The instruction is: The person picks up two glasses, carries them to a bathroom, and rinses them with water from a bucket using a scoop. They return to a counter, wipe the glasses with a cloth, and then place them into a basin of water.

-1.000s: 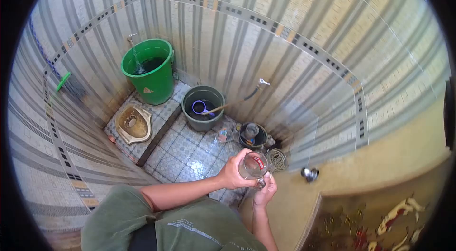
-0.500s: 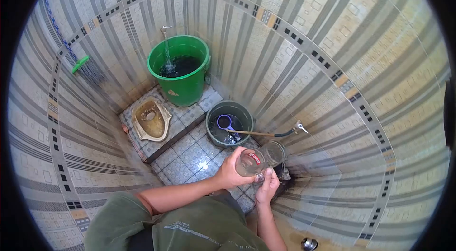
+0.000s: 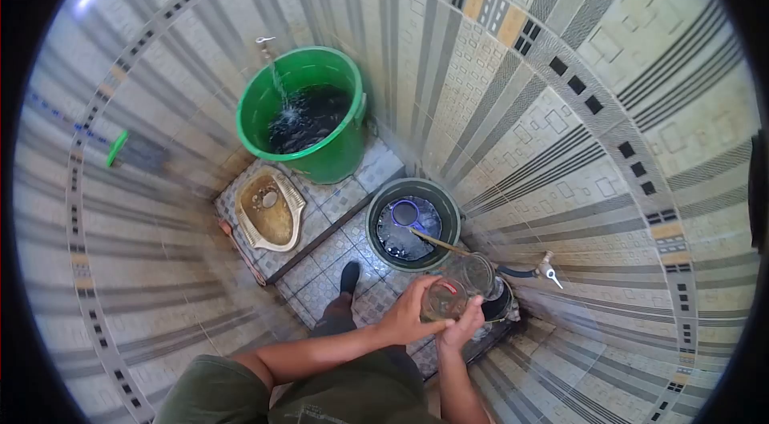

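Forward of the fingers' left side, a dark-covered foot (image 3: 349,276) now shows on the patterned grey floor tiles (image 3: 322,252), where half a second ago none was in view; the wearer's view has tilted too. The left hand (image 3: 404,320) has its fingers curled round a clear glass mug with a red label (image 3: 442,305), held in the air. The right hand (image 3: 460,331), just beside it, seems to grip a second clear glass (image 3: 471,273) (its fingers are partly hidden, so I cannot tell exactly how). Just beyond the fingers stands a round dark-grey plastic bucket (image 3: 452,224) holding water and a round purple dipper (image 3: 404,213); a tall green plastic bucket (image 3: 332,163) is farther off, under running water.

Dropping a glass looks the main risk — smooth walls could slip from damp fingers and break on the hard tiles. Pressed so near each other, the two could also knock and chip — a small twist of either wrist would be enough.
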The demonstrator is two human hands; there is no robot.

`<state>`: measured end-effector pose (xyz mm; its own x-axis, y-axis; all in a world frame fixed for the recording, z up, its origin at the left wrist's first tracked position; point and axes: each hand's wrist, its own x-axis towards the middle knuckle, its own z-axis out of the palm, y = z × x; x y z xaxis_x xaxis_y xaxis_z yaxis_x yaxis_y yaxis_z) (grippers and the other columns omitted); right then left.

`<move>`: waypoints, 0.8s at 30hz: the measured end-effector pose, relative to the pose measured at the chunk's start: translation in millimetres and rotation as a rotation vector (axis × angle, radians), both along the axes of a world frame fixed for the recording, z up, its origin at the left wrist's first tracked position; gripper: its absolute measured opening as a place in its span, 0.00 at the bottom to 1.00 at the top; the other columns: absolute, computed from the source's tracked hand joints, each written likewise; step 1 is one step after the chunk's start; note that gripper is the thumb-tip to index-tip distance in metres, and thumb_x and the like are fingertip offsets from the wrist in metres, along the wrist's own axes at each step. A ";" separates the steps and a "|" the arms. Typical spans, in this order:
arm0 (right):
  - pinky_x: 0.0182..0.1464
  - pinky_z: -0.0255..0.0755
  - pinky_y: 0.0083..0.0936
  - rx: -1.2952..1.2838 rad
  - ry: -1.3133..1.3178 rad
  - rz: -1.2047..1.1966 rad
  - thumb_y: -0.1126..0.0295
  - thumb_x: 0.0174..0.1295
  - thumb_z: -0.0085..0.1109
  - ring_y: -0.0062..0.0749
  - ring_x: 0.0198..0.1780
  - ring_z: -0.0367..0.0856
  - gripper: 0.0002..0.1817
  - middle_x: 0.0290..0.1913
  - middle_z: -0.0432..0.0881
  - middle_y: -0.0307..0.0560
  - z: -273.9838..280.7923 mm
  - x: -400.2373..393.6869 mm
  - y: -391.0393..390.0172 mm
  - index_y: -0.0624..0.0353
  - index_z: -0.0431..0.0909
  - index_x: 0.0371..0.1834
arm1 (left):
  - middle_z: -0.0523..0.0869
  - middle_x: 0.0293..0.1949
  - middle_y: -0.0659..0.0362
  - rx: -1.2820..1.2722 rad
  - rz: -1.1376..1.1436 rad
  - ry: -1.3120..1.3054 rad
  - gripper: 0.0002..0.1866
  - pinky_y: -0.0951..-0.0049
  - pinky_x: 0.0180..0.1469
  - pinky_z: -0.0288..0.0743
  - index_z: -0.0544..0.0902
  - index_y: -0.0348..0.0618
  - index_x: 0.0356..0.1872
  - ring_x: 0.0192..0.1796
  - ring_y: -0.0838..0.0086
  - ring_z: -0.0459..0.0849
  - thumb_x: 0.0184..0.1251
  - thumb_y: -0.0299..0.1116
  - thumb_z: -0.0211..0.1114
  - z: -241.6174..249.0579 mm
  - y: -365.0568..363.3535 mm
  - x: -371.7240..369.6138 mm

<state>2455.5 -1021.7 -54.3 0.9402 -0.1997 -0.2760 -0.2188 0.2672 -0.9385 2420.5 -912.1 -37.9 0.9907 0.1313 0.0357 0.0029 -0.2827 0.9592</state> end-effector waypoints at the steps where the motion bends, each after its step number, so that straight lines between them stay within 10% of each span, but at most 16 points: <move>1: 0.31 0.67 0.20 -0.023 0.030 -0.023 0.50 0.71 0.40 0.19 0.29 0.72 0.25 0.29 0.77 0.39 -16.7 5.4 -4.2 0.61 0.74 0.29 | 0.70 0.56 0.45 0.016 -0.103 -0.004 0.47 0.62 0.63 0.62 0.57 0.35 0.64 0.61 0.60 0.71 0.47 0.45 0.76 -13.8 8.1 10.3; 5: 0.30 0.67 0.23 -0.173 -0.016 -0.059 0.51 0.70 0.43 0.21 0.28 0.73 0.25 0.26 0.76 0.39 -89.7 25.4 -19.7 0.61 0.74 0.25 | 0.74 0.53 0.48 -0.112 -0.295 -0.053 0.31 0.61 0.63 0.61 0.70 0.37 0.57 0.61 0.59 0.71 0.61 0.50 0.63 -104.9 57.1 59.1; 9: 0.27 0.56 0.20 -0.284 0.066 -0.273 0.56 0.69 0.44 0.17 0.23 0.61 0.24 0.18 0.65 0.33 -154.3 46.6 -12.7 0.55 0.61 0.15 | 0.84 0.34 0.57 -0.102 -0.053 0.451 0.14 0.73 0.43 0.74 0.75 0.40 0.44 0.36 0.74 0.82 0.73 0.41 0.49 -282.1 76.1 105.2; 16: 0.25 0.54 0.22 -0.267 0.171 -0.392 0.52 0.66 0.46 0.19 0.21 0.59 0.26 0.16 0.61 0.35 -308.5 31.7 -18.7 0.54 0.56 0.13 | 0.83 0.41 0.47 0.416 -0.193 0.541 0.16 0.50 0.45 0.74 0.71 0.52 0.52 0.44 0.48 0.81 0.69 0.47 0.48 -567.5 61.7 167.7; 24: 0.22 0.48 0.23 -0.452 0.201 -0.216 0.52 0.65 0.48 0.18 0.19 0.58 0.28 0.14 0.62 0.34 -352.2 -13.0 -44.8 0.58 0.58 0.11 | 0.81 0.53 0.53 1.032 -0.519 1.032 0.30 0.63 0.52 0.74 0.75 0.57 0.59 0.55 0.59 0.79 0.63 0.63 0.47 -632.3 63.7 219.7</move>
